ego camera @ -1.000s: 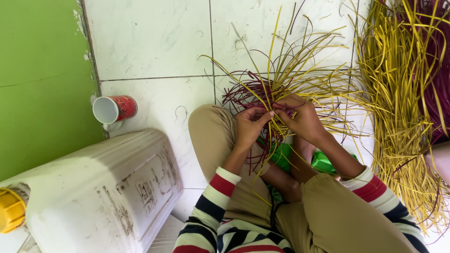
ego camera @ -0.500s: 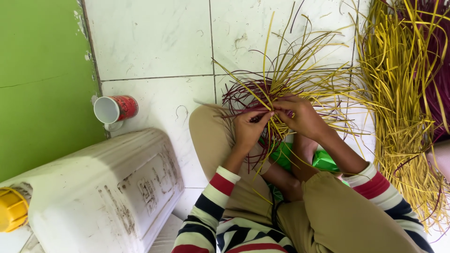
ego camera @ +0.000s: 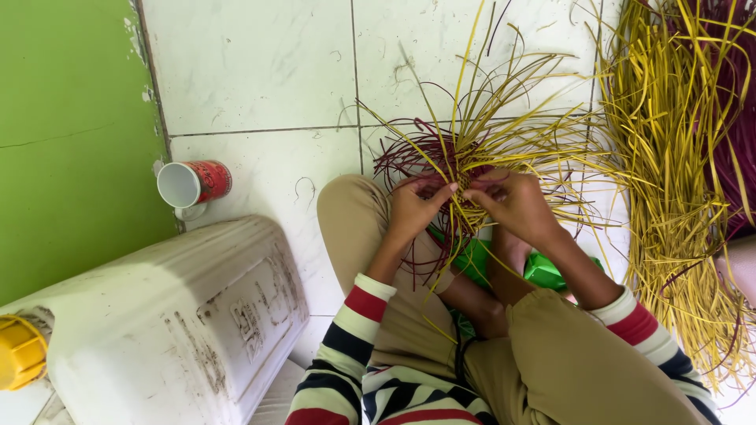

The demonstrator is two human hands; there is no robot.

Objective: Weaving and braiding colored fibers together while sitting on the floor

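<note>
The white jerrycan and the loose strip pile run past the frame edges.

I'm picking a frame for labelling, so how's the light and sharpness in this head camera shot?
Head view: even daylight, soft shadows under the hands, left hand and right hand sharp on the woven strips; the white jug is brightly lit, nearly washed out on top; the strip pile stays in focus.

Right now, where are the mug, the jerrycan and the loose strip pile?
mug (ego camera: 206,182), head view, on its red side wall.
jerrycan (ego camera: 165,315), head view, on its white flat side.
strip pile (ego camera: 669,181), head view, on the yellow strands mid-pile.
</note>
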